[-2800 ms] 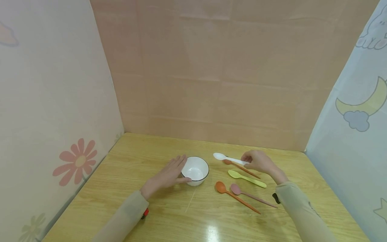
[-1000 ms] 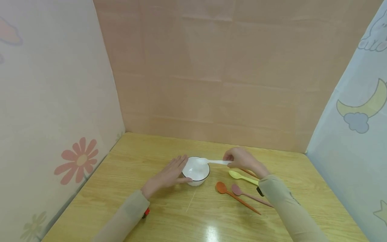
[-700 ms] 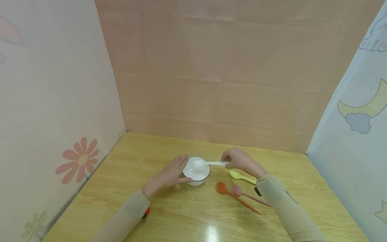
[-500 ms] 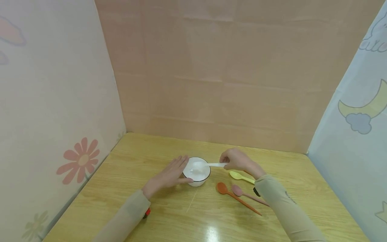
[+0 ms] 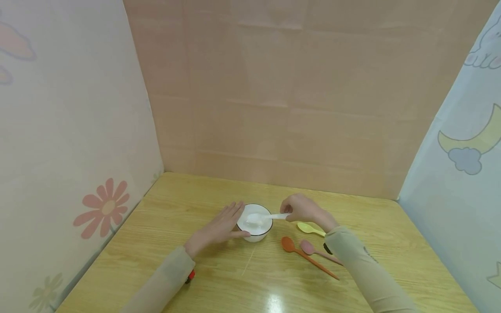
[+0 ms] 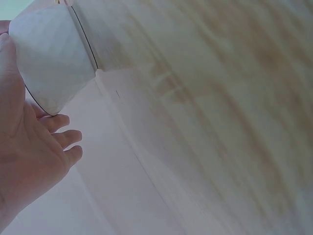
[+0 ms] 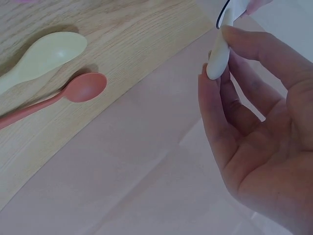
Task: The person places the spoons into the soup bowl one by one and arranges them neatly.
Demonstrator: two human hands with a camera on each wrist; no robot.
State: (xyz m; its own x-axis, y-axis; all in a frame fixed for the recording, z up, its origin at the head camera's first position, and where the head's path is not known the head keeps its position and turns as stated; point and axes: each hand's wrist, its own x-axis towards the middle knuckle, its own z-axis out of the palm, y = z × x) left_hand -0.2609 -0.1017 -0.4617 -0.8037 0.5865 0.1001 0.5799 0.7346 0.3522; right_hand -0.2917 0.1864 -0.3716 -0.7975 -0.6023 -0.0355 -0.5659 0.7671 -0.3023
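My left hand [image 5: 219, 224] rests against a white bowl [image 5: 256, 237] with a dark rim, its straight fingers along the far left side and the thumb at the near side. In the left wrist view, that bowl [image 6: 54, 58] lies between thumb and fingers. My right hand [image 5: 303, 208] pinches the handle of a white spoon [image 5: 277, 216] between thumb and fingertips. The spoon's head is inside the bowl, low over its bottom. In the right wrist view, the handle end [image 7: 219, 61] of that spoon sticks out between the fingers.
Right of the bowl on the wooden table [image 5: 211, 278] lie a yellow spoon [image 5: 306, 228], an orange spoon [image 5: 288, 244] and a pink spoon [image 5: 307, 247]. Another orange-red spoon [image 7: 87, 88] shows in the right wrist view, hidden by the right arm from the head. Fabric walls surround the table.
The right hand has carried the white spoon leftward from above the other spoons into the bowl, lowering it toward the bottom. The left hand has stayed at the bowl.
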